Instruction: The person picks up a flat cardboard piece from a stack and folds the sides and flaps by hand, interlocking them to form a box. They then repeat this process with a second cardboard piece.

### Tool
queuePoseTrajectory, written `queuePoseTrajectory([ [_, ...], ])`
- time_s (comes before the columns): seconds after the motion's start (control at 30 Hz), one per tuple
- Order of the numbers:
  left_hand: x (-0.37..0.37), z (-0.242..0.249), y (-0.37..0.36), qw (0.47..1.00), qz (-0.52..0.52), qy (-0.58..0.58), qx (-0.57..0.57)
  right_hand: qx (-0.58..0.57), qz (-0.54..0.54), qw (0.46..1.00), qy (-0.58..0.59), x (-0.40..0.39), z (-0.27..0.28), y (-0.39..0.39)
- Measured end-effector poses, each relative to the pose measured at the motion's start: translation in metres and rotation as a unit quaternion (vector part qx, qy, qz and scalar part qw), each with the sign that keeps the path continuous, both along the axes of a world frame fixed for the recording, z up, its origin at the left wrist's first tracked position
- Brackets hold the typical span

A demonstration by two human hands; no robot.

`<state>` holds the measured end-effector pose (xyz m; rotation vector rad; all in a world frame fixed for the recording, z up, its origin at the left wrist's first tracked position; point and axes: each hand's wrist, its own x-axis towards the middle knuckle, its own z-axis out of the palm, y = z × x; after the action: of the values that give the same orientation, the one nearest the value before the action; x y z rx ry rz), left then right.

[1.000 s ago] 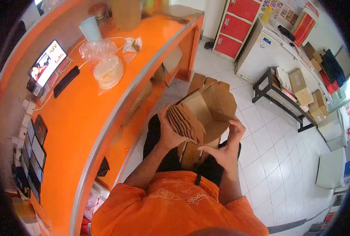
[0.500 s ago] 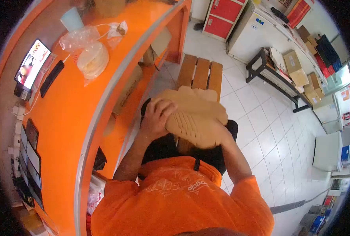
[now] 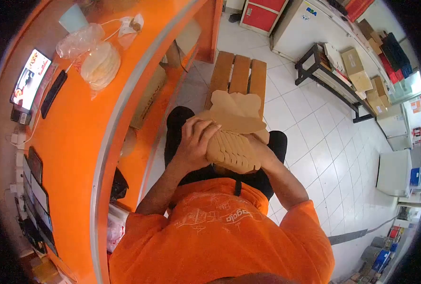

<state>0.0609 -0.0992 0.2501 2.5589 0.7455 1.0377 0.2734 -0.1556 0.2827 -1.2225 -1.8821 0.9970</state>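
A stack of flat brown cardboard box blanks (image 3: 234,150) with scalloped, cut edges is held over my lap, fanned so the layered edges show. My left hand (image 3: 196,141) grips its left side, fingers curled over the top edge. Against the right side is my right hand (image 3: 261,150), its fingers hidden behind the cardboard. The blanks' upper flaps (image 3: 236,109) stick out over the near part of a slatted wooden bench (image 3: 239,73).
On my left runs an orange counter (image 3: 73,156) carrying plastic-wrapped round items (image 3: 100,66), a lit screen (image 3: 30,78) and several tablets or phones (image 3: 41,194). To the right, a dark-framed rack (image 3: 326,78) holding cardboard boxes (image 3: 355,68) stands on white floor tiles.
The stack has tilted and turned, so its layered edges now fan toward me and its flaps rise at the far side. My right hand has shifted behind it. The view has moved slightly.
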Motion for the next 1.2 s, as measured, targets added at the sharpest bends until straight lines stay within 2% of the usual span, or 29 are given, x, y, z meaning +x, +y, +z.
queuePoseTrajectory([
  [0.1,0.001,-0.012,0.0,0.996,-0.006,-0.009,-0.088,0.02,0.077,0.986,-0.144,0.016,-0.028,0.014],
  [0.17,0.001,-0.023,0.007,0.988,-0.005,-0.018,-0.153,0.037,0.13,0.963,-0.234,0.018,-0.027,0.023],
  [0.2,-0.002,-0.032,0.01,0.981,0.004,-0.039,-0.188,-0.002,0.081,0.98,-0.181,0.027,-0.019,0.024],
  [0.23,-0.006,-0.044,0.015,0.973,0.014,-0.061,-0.223,-0.041,0.034,0.991,-0.127,0.031,0.019,0.025],
  [0.27,-0.011,-0.051,0.018,0.962,0.023,-0.084,-0.26,-0.033,-0.022,0.996,-0.077,0.03,0.028,0.024],
  [0.3,-0.014,-0.052,0.019,0.944,0.017,-0.125,-0.305,-0.02,-0.076,0.997,-0.025,0.03,0.036,0.024],
  [0.37,-0.019,-0.053,0.018,0.896,0.003,-0.207,-0.394,0.102,-0.198,0.972,0.07,0.024,0.03,0.01],
  [0.47,-0.023,-0.057,0.022,0.886,-0.099,-0.198,-0.407,-0.018,-0.067,0.997,0.041,0.015,-0.031,0.003],
  [0.57,-0.016,-0.05,0.028,0.88,-0.109,-0.189,-0.421,0.048,-0.097,0.993,0.053,0.017,-0.051,0.021],
  [0.67,-0.008,-0.08,0.032,0.934,0.05,-0.174,-0.309,0.075,-0.09,0.981,0.156,0.031,-0.068,0.065],
  [0.73,-0.013,-0.115,0.034,0.947,0.1,-0.056,-0.301,0.099,-0.233,0.96,0.122,0.045,-0.066,0.106],
  [0.8,-0.018,-0.124,0.027,0.951,0.127,0.051,-0.276,0.172,-0.315,0.912,0.2,0.091,-0.122,0.171],
  [0.87,-0.021,-0.124,0.02,0.952,0.137,0.142,-0.233,0.181,-0.409,0.885,0.128,0.133,-0.164,0.218],
  [0.97,-0.016,-0.133,0.022,0.946,0.124,0.125,-0.272,0.165,-0.441,0.875,0.117,0.154,-0.209,0.237],
  [1.03,-0.014,-0.142,0.026,0.947,0.116,0.163,-0.252,0.15,-0.446,0.88,0.064,0.16,-0.223,0.234],
  [1.17,-0.014,-0.134,0.029,0.94,0.115,0.187,-0.261,0.065,-0.376,0.919,0.099,0.168,-0.237,0.223],
  [1.2,-0.014,-0.138,0.029,0.939,0.115,0.201,-0.253,0.097,-0.372,0.919,0.091,0.176,-0.251,0.214],
])
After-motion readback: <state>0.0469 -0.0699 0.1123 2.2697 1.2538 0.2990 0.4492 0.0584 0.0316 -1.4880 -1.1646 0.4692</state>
